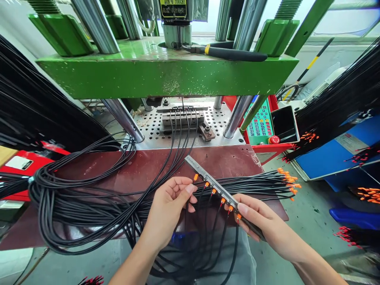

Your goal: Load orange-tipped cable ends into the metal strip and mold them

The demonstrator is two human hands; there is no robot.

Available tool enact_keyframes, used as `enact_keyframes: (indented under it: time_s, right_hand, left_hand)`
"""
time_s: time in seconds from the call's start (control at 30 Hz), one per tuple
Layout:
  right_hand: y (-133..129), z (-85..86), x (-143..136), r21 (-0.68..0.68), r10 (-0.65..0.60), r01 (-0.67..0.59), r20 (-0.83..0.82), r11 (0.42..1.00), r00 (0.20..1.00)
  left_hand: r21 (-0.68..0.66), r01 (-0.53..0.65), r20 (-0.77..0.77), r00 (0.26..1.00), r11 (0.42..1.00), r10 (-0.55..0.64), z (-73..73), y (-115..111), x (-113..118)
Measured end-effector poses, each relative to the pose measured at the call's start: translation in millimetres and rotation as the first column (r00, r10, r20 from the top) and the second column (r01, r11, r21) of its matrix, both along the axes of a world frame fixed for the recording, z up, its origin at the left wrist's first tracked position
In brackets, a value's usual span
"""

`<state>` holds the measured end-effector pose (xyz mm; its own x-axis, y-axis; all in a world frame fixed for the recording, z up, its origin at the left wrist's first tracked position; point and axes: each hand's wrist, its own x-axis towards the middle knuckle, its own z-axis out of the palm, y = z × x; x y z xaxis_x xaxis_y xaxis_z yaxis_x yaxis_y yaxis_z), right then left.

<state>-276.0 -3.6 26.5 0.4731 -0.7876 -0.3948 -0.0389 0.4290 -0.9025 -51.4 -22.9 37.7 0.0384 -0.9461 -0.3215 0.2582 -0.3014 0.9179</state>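
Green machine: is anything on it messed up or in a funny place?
Yes. A black-handled tool, perhaps pliers, lies on top of the green plate, near the warning label. That seems an odd spot for a tool. The plate's front also has pale chips where its paint looks worn.

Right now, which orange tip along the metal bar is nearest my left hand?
The uppermost orange tip on the bar, right by your left hand; the other orange tips sit farther down the metal bar, toward your right hand.
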Motion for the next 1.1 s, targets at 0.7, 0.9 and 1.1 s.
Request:
enact_keyframes:
  time_s: [0.7,0.9,1.1]
  right_hand:
    - [2.8,0.4,8.6,-0.053,0.035,-0.041,-0.107,0.998,0.994]
    - [-7.9,8.1,-6.5,0.128,-0.054,0.062,-0.060,0.990,0.997]
    - [-34.1,20.2,-26.4,0.035,-0.051,0.064,-0.290,0.997,0.956]
  left_hand:
    - [-0.028,0.066,0.290,0.955,0.997,-0.056,-2.9,-6.6,-2.1]
    - [-0.193,0.223,0.546,0.833,0.955,-0.084,10.7,-35.6,11.7]
    - [-0.154,-0.044,0.445,0.889,0.987,0.109,10.3,-133.0,35.4]
